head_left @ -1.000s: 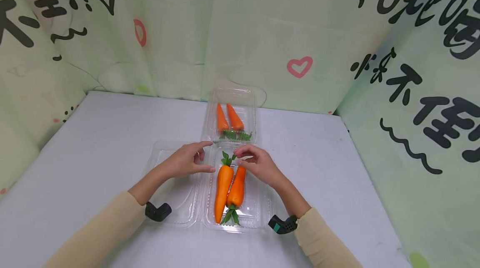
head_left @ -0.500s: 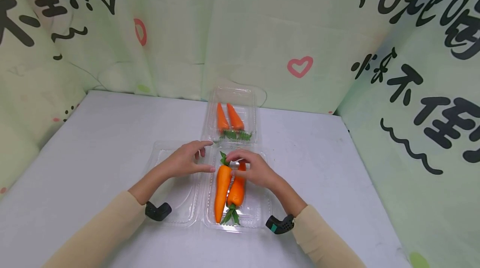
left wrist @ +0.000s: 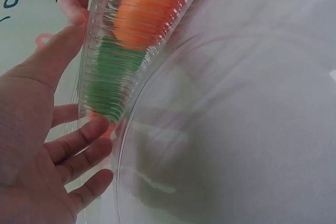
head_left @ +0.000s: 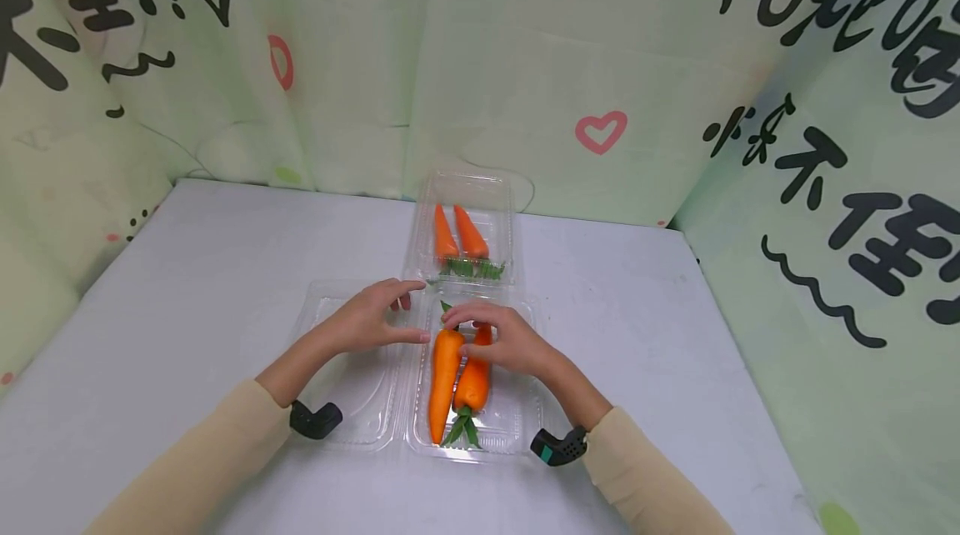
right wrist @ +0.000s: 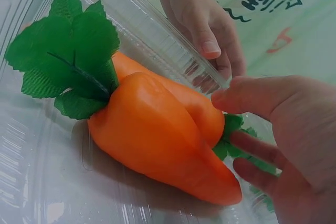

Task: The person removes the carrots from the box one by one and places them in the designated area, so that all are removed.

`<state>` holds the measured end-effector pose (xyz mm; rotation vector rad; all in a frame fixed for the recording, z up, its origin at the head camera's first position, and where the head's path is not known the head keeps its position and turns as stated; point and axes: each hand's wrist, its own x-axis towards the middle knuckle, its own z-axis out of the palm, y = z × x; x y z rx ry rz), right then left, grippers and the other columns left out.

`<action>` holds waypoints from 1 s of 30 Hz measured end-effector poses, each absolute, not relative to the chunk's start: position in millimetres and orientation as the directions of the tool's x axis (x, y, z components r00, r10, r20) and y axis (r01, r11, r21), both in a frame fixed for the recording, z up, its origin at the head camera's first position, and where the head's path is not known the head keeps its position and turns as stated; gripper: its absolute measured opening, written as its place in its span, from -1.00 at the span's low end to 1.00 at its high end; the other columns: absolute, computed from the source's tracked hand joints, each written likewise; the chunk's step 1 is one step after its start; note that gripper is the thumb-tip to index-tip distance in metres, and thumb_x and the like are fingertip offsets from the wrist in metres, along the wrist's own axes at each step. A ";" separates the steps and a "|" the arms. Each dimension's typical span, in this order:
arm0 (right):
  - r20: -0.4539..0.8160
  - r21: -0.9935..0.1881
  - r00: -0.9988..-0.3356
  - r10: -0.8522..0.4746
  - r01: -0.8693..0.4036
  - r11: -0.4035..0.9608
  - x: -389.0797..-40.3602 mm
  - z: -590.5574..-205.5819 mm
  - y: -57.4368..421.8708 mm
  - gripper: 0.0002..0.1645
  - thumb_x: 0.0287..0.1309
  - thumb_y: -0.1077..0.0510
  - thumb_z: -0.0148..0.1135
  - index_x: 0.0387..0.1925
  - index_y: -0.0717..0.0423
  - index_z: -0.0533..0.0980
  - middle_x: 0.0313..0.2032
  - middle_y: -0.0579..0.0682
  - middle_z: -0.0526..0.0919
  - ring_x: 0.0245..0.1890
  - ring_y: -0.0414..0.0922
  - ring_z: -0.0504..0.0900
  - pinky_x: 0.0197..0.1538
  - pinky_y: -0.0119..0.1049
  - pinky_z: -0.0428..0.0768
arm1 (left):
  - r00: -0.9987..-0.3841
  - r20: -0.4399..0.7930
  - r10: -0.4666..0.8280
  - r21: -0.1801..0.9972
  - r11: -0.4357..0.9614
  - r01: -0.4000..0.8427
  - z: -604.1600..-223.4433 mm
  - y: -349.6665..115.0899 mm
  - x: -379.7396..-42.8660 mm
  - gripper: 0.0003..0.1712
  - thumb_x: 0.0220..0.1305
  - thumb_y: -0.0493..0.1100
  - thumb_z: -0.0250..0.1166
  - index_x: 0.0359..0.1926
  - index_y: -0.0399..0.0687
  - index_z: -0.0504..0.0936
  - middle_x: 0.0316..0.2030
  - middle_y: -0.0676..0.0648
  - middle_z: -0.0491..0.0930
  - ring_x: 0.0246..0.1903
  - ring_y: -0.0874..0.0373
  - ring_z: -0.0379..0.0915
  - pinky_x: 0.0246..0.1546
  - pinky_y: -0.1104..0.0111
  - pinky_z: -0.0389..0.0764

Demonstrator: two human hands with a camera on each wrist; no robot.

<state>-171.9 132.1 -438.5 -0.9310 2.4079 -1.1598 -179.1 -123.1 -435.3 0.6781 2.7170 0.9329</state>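
Observation:
Two orange toy carrots lie side by side in a clear plastic box in the head view. The left carrot [head_left: 444,389] has its leaves at the far end, and the right carrot [head_left: 472,385] has its leaves toward me. My right hand [head_left: 504,339] reaches over the right carrot's tip, its fingers at the left carrot's leaves [right wrist: 231,135] and its thumb close to that carrot's top. At the box's left rim is my left hand [head_left: 371,320], thumb and fingers spread apart. In the left wrist view its fingertips [left wrist: 100,127] lie right by the ribbed plastic wall [left wrist: 89,66].
The box's lid [head_left: 352,422] lies folded out to the left on the white table [head_left: 225,285]. Behind stands another clear box [head_left: 501,218] holding two carrots [head_left: 470,233], tips away from me. A printed curtain [head_left: 487,60] hangs around the table's back and sides.
My right hand has moved left from the right carrot's tip to the left carrot's top, now covering most of its leaves. My left hand and the boxes stay in place.

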 end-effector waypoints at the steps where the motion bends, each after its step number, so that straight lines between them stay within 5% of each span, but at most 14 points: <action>1: -0.001 -0.779 -0.735 -0.678 -0.424 0.461 -171.6 -438.2 132.1 -0.63 0.18 0.19 0.29 0.05 -0.03 0.58 0.17 -0.08 0.57 0.23 -0.06 0.46 0.17 -0.09 0.54 | -0.878 -0.031 0.478 0.618 0.700 0.359 -435.8 -123.5 -179.6 -0.03 -0.03 0.27 0.45 0.33 -0.06 0.37 -0.16 -0.05 0.54 -0.16 0.08 0.43 -0.18 0.32 0.54; 12: -0.064 -0.710 -0.694 -0.717 -0.473 0.522 -169.9 -435.1 130.8 -0.56 0.17 0.28 0.23 0.09 -0.03 0.57 0.23 -0.09 0.52 0.35 -0.04 0.36 0.38 0.02 0.31 | -0.878 -0.070 0.473 0.631 0.703 0.328 -431.5 -123.5 -177.8 -0.05 -0.01 0.26 0.44 0.35 -0.03 0.36 -0.12 -0.07 0.56 -0.11 0.06 0.44 -0.12 0.25 0.58; 30: -0.169 -0.649 -0.675 -0.718 -0.472 0.596 -165.8 -436.5 122.2 -0.45 0.14 0.27 0.27 0.16 -0.19 0.51 0.20 -0.13 0.47 0.20 -0.12 0.41 0.30 -0.09 0.42 | -0.878 -0.066 0.474 0.637 0.697 0.328 -433.4 -124.8 -177.9 -0.04 -0.01 0.27 0.44 0.35 -0.02 0.36 -0.11 -0.07 0.56 -0.11 0.07 0.43 -0.10 0.24 0.57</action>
